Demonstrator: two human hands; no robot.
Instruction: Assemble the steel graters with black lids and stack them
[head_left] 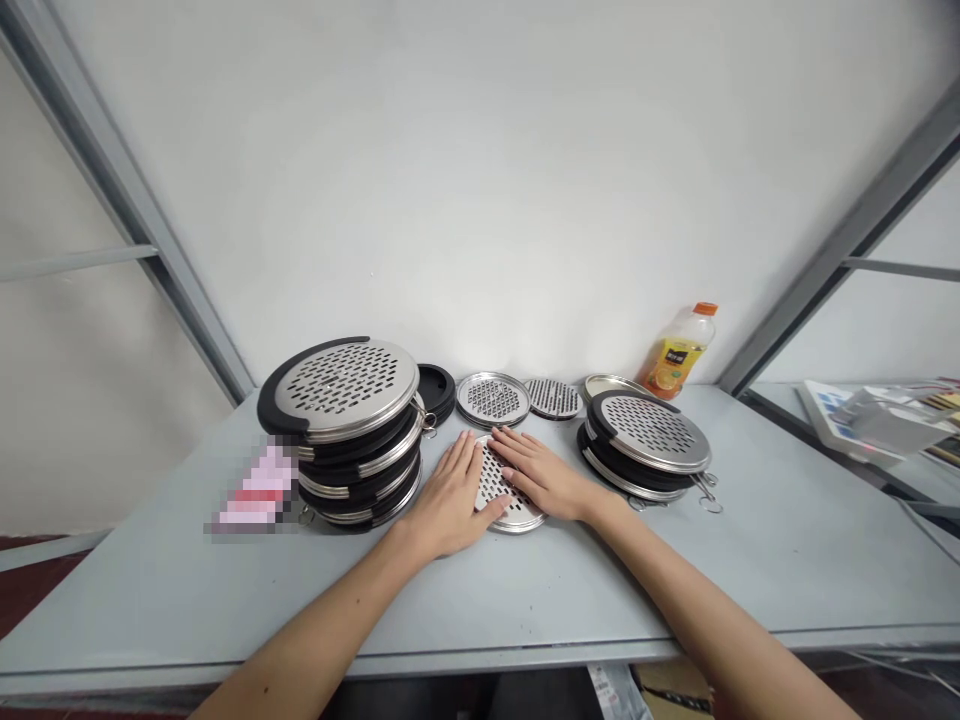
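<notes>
In front of me a round perforated metal disc (517, 512) lies on the grey table. My left hand (454, 500) rests along its left side with fingers stretched out and thumb reaching over the disc. Across its upper right part lies my right hand (544, 475), flat, fingers extended. Neither hand grips the disc, and together they cover part of it. To the left rises a tall stack of similar discs (345, 385) with black rims and metal edges. A shorter stack of the same kind (652, 430) stands to the right, small wire rings hanging from it.
Behind my hands lie a perforated disc in a rim (493, 398), a slotted metal disc (553, 398) and black rings (436, 390). A bottle with an orange cap (679, 355) stands by the wall. Grey metal posts (161, 240) flank the table (420, 610).
</notes>
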